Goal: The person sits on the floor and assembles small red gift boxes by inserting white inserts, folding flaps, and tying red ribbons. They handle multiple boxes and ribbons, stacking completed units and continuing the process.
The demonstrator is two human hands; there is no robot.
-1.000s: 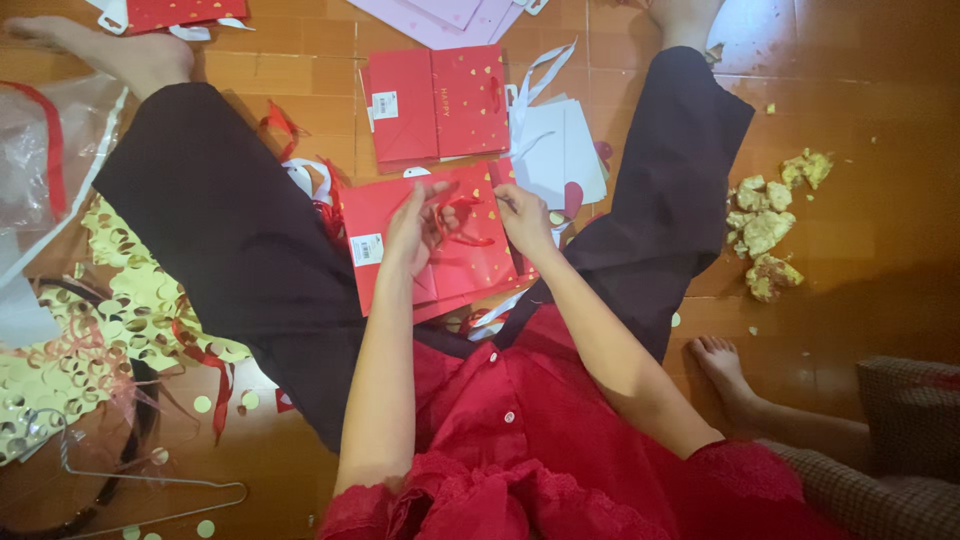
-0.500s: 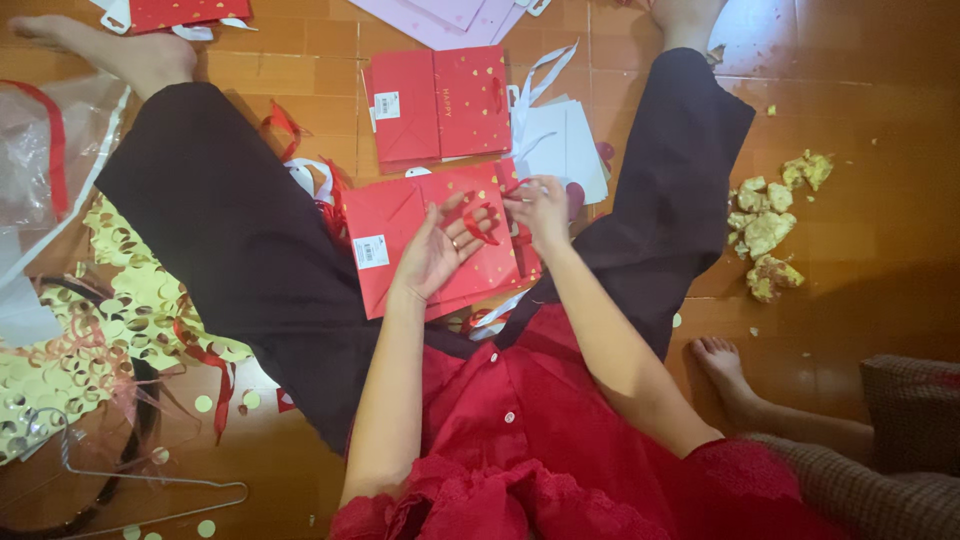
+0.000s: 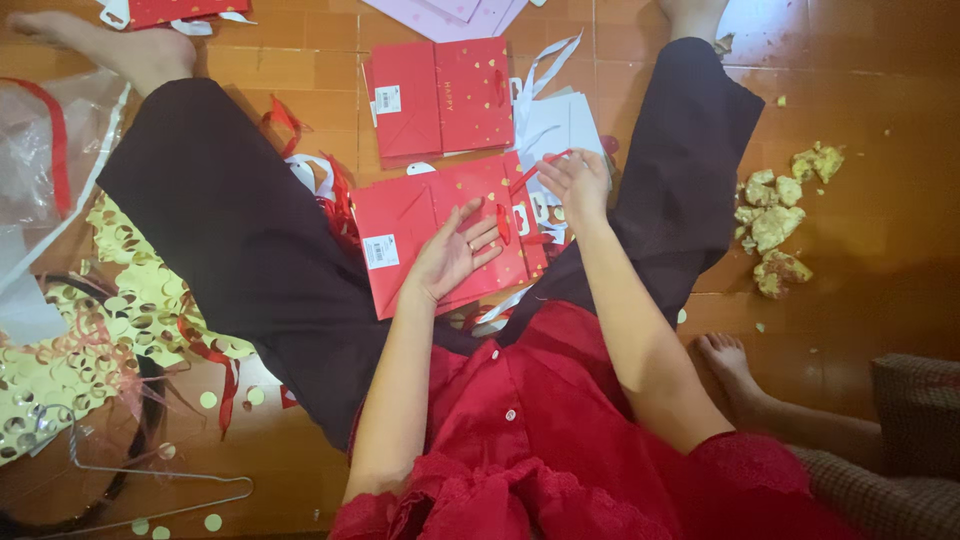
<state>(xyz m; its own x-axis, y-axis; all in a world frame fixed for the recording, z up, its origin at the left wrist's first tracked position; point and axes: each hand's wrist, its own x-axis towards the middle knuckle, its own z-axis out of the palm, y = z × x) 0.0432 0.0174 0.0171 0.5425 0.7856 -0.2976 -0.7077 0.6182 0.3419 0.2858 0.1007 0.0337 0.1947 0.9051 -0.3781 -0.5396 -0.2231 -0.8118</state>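
Note:
A flat red paper gift bag (image 3: 410,235) with small gold hearts lies on the floor between my spread legs. My left hand (image 3: 452,252) rests flat on it with fingers spread, pressing it down. My right hand (image 3: 573,182) is at the bag's top right corner, fingers pinched on its red ribbon handle (image 3: 530,175), pulling it up and away from the bag. A second red gift bag (image 3: 440,98) lies flat just beyond the first. White paper sheets (image 3: 560,125) sit under my right hand.
Gold circle-cut foil (image 3: 90,320), clear plastic wrap (image 3: 45,140) and a wire hanger (image 3: 150,495) lie at left. Crumpled gold scraps (image 3: 775,225) lie at right. Another person's foot (image 3: 735,365) is on the floor at lower right. Pink paper (image 3: 450,12) lies at top.
My left hand has flattened onto the bag. My right hand moved up and right from the bag's middle to its corner, drawing the ribbon handle out.

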